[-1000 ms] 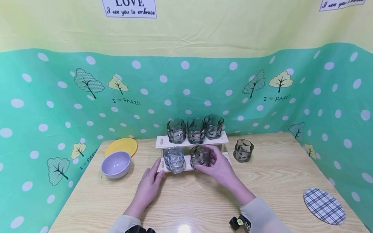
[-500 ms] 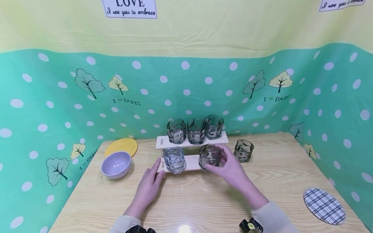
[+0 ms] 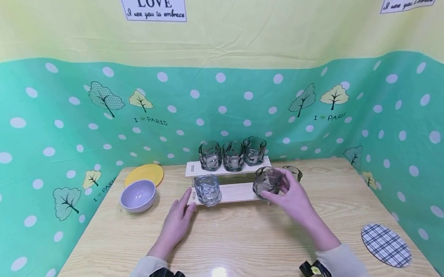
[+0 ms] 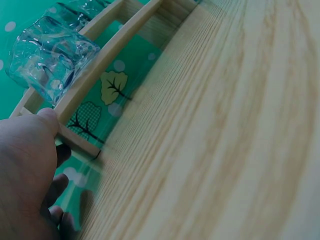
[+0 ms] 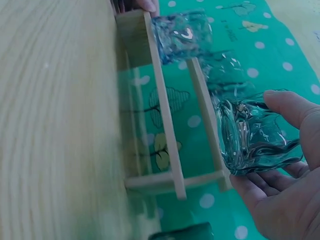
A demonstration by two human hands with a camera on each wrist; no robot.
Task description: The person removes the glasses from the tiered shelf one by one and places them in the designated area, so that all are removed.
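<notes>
Bright, even, soft light from overhead throughout; only faint shadows under hands and the two-tier pale wooden rack (image 3: 229, 193). White glare patch on the light wooden tabletop (image 3: 220, 275) at the near edge. Wide-angle bending of the green dotted backdrop (image 3: 39, 134) toward head-view edges. Blurred, smeared wood grain in both wrist views; sparkling highlights on the clear wavy glass tumbler (image 5: 182, 35).

I see a smoky grey tumbler (image 3: 267, 181) with wavy, dimpled walls, upright, pinched between thumb and fingers (image 5: 287, 107) of the right hand (image 3: 295, 195), just off the right end of the wooden rack's (image 3: 232, 192) lower shelf. A clear glass of the same shape (image 3: 207, 190) stands on that shelf, just past the left hand's (image 3: 177, 221) fingertips (image 4: 50, 117), which touch the rack's end.
</notes>
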